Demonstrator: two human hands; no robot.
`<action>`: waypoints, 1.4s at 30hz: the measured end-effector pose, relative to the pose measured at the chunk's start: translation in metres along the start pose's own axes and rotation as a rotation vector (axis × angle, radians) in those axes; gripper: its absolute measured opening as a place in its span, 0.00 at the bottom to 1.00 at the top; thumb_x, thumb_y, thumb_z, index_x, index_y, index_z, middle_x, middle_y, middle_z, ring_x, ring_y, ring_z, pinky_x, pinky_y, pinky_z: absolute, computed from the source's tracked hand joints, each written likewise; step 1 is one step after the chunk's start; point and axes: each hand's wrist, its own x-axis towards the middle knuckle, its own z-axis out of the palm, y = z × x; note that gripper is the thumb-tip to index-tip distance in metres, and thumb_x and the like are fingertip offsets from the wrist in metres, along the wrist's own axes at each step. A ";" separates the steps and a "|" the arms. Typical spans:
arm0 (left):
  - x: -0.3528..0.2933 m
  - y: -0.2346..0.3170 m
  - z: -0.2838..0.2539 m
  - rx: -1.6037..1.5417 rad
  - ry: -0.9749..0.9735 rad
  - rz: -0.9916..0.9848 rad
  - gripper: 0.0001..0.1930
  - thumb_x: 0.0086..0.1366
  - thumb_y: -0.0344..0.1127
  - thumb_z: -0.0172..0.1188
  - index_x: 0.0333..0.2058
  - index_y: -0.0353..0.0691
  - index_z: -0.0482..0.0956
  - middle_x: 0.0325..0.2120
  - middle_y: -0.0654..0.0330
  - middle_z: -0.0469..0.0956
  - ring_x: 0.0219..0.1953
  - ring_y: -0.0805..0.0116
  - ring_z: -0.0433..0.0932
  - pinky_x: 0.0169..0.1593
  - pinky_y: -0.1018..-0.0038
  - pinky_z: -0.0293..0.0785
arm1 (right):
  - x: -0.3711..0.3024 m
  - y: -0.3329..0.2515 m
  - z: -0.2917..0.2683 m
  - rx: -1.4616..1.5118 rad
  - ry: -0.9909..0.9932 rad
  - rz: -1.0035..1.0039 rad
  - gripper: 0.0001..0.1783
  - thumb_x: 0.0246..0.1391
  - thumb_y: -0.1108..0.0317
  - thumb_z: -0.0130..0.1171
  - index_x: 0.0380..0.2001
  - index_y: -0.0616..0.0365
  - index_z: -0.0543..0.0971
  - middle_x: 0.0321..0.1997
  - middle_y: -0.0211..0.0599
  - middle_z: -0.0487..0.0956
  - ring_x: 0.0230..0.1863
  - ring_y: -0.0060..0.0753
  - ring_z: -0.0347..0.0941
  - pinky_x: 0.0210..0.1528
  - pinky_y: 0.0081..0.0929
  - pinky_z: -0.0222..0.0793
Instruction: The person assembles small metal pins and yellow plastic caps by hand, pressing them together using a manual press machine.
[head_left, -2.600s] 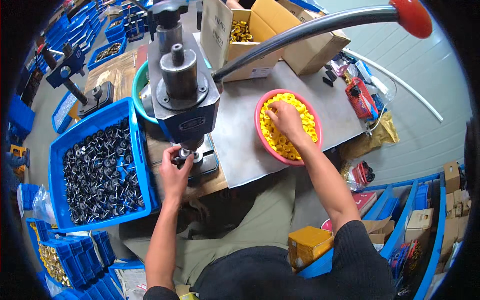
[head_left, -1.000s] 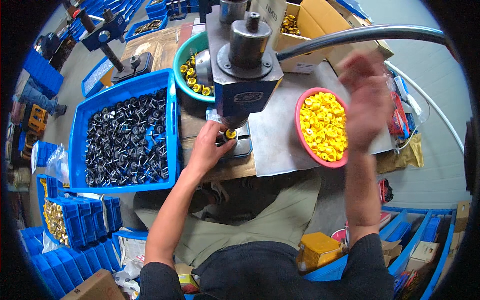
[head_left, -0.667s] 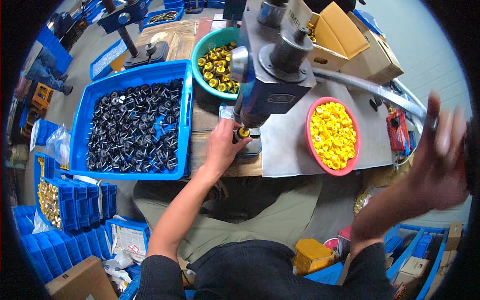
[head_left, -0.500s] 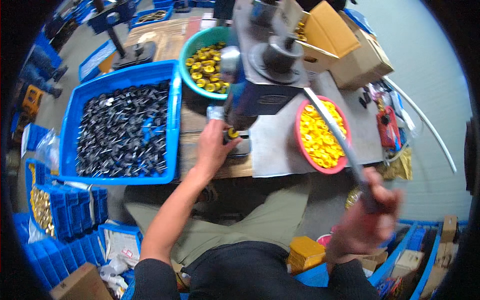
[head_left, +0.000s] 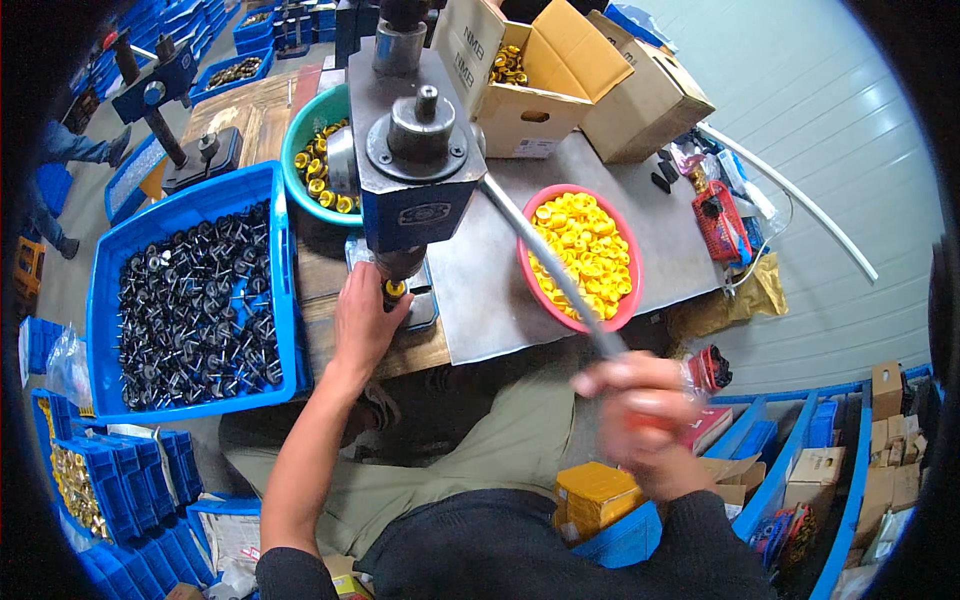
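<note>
A bench-mounted arbor press point(head_left: 425, 190) stands before me. Under its ram, my left hand point(head_left: 362, 322) pinches a small yellow-and-black part point(head_left: 395, 289) between thumb and fingers, just above the press base point(head_left: 422, 308). My right hand point(head_left: 645, 415), blurred by motion, is closed around the grip end of the long metal press lever point(head_left: 550, 262). To the right, beneath the lever, a pink bowl point(head_left: 634, 298) holds loose yellow caps point(head_left: 585, 240). Left of the press, a teal bowl point(head_left: 293, 150) contains yellow-and-black parts point(head_left: 317, 170).
A large blue tray point(head_left: 288, 290) of black parts with metal pins point(head_left: 200, 300) sits at the left. Open cardboard boxes point(head_left: 535, 115) stand at the back. A second press point(head_left: 160, 90) is at far left. Blue bins point(head_left: 120, 485) and a yellow box point(head_left: 598, 500) lie below bench level.
The whole view has shifted, so the bench sits further left in it. My right hand and the lever's grip end have moved away from my body. My left hand stays at the part under the ram.
</note>
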 end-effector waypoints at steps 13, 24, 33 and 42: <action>-0.007 0.010 -0.037 -1.114 -0.160 -0.726 0.16 0.69 0.31 0.45 0.52 0.32 0.68 0.40 0.50 0.77 0.41 0.57 0.82 0.41 0.64 0.80 | 0.105 0.181 -0.038 -0.832 -0.323 0.380 0.15 0.55 0.66 0.60 0.45 0.60 0.79 0.41 0.45 0.82 0.34 0.49 0.79 0.38 0.47 0.74; -0.003 -0.148 -0.197 0.706 0.101 -0.250 0.10 0.63 0.37 0.61 0.42 0.44 0.82 0.35 0.55 0.79 0.36 0.56 0.82 0.38 0.61 0.79 | 0.009 0.252 -0.049 -1.210 -0.567 0.581 0.07 0.47 0.70 0.61 0.30 0.62 0.81 0.31 0.55 0.81 0.35 0.57 0.79 0.40 0.51 0.73; 0.005 -0.212 -0.258 0.976 -0.213 -0.130 0.07 0.58 0.28 0.58 0.36 0.45 0.81 0.37 0.57 0.76 0.36 0.49 0.80 0.39 0.56 0.76 | 0.017 0.237 -0.069 -0.850 -0.486 0.844 0.09 0.45 0.74 0.67 0.33 0.62 0.85 0.28 0.46 0.84 0.29 0.35 0.82 0.35 0.31 0.76; 0.015 -0.194 -0.261 0.764 0.028 0.025 0.08 0.63 0.32 0.59 0.40 0.42 0.76 0.38 0.53 0.76 0.36 0.47 0.80 0.38 0.58 0.75 | 0.004 0.249 -0.108 -0.763 -0.307 0.963 0.13 0.47 0.65 0.71 0.35 0.59 0.87 0.31 0.37 0.86 0.28 0.25 0.81 0.33 0.26 0.77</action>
